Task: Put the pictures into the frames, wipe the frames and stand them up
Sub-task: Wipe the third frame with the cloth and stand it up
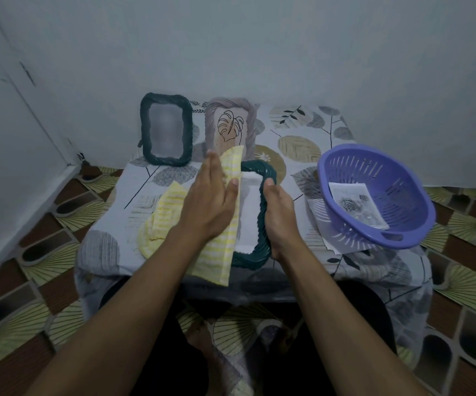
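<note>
wiping a frame, two already standing

the counter (111, 212) carries everything. the basket (374, 241) sits at its right end, looking tilted, with a rose picture (356, 204) inside and more paper under it. well left of the basket and further back, the dark frame (166, 130) and the leaf frame (229, 127) stand upright. just left of the basket, the frame (248, 207) is held on edge. the right hand (279, 215) has its grip clenched round the basket-side rim. the cloth (222, 247) drapes the side away from the basket, pressed flat by the left hand (208, 201), fingers straight, grip released. the frame looks light and stiff, and its ribbed rim gives good purchase. the pane is probably fragile and smears easily, so the rim is the place to hold. the cloth is soft and limp.
</note>
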Motion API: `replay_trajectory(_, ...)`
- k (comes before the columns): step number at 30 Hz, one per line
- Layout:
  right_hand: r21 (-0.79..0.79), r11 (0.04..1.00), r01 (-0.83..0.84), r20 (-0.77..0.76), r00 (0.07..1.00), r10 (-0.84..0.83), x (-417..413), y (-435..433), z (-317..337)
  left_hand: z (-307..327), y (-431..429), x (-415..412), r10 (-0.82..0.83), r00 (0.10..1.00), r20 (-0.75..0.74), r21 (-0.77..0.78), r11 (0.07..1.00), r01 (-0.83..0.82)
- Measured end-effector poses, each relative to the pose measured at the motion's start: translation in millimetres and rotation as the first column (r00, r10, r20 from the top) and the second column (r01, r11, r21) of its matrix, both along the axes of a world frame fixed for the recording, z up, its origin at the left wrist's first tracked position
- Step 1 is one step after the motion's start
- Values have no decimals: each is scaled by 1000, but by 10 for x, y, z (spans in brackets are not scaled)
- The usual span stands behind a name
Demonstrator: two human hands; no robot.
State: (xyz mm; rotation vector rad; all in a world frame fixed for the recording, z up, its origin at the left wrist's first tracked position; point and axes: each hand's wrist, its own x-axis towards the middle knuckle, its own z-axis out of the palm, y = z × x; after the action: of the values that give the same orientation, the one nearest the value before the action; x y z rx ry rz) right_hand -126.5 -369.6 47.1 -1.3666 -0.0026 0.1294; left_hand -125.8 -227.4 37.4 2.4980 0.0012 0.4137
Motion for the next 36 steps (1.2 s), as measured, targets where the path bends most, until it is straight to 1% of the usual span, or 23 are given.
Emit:
replay_trajectory(3, 22, 992, 122, -2, 992, -122, 124, -47, 73, -177, -119, -193, -90, 995, -39, 22, 996, 91)
replay_trajectory(5, 34, 985, 172, -4, 985, -172, 201, -105, 92, -324, -162, -345, -142, 987, -81, -20, 990, 141)
replay_trajectory(7, 51, 982, 182, -8, 983, -182, 226, -130, 95, -395, -167, -419, -162, 981, -111, -87, 984, 153)
replay_trajectory(11, 50, 990, 132, -9, 991, -132, 142, -105, 85, -279, -105, -283, -57, 991, -118, -187, 982, 35)
replay_trajectory(14, 14, 999, 52, -10, 999, -52, 51, -64, 58, -110, -21, -52, 44, 997, -70, -192, 980, -56)
replay_trajectory(16, -12, 1000, 10, -25, 1000, -10, -15, -24, 32, 10, 5, 86, 101, 994, -39, -140, 984, -106)
replay_trajectory(18, -11, 1000, -10, -34, 999, 10, -42, -3, 1, 97, -28, 144, 136, 990, -32, -28, 990, -137)
replay_trajectory(19, -14, 1000, -10, -31, 999, 9, -41, 0, -3, 122, -66, 130, 128, 991, -29, 35, 991, -127)
replay_trajectory(20, -22, 1000, -2, -21, 1000, 2, -33, 4, 0, 124, -112, 94, 91, 996, -23, 100, 991, -88)
replay_trajectory(22, -21, 999, 37, 3, 999, -37, 3, -9, 22, 70, -231, -16, -64, 998, -11, 244, 968, 65)
replay_trajectory(25, 7, 996, 89, -17, 996, -89, 87, -95, 85, -95, -366, -211, -330, 944, -15, 367, 876, 312)
replay_trajectory(27, 12, 995, 103, -30, 994, -102, 136, -165, 96, -188, -379, -303, -415, 910, -15, 407, 829, 384)
replay_trajectory(28, 15, 995, 100, -34, 994, -99, 146, -184, 88, -221, -372, -324, -417, 909, -14, 435, 816, 381)
replay_trajectory(29, 22, 994, 104, -40, 994, -103, 156, -189, 62, -234, -359, -321, -389, 921, -5, 462, 816, 347)
replay_trajectory(31, 17, 995, 103, -49, 994, -102, 115, -154, 25, -202, -336, -249, -257, 966, 20, 454, 863, 221)
replay_trajectory(33, 30, 997, 72, -53, 996, -70, 46, -71, -1, -95, -291, -111, -108, 994, 24, 377, 922, 91)
replay_trajectory(34, 39, 997, 69, -57, 996, -67, 23, -50, -22, -41, -268, -41, -58, 998, 11, 336, 941, 51)
replay_trajectory(36, 48, 997, 63, -60, 996, -60, 19, -18, -26, 34, -259, 32, -23, 1000, -8, 279, 960, 24)
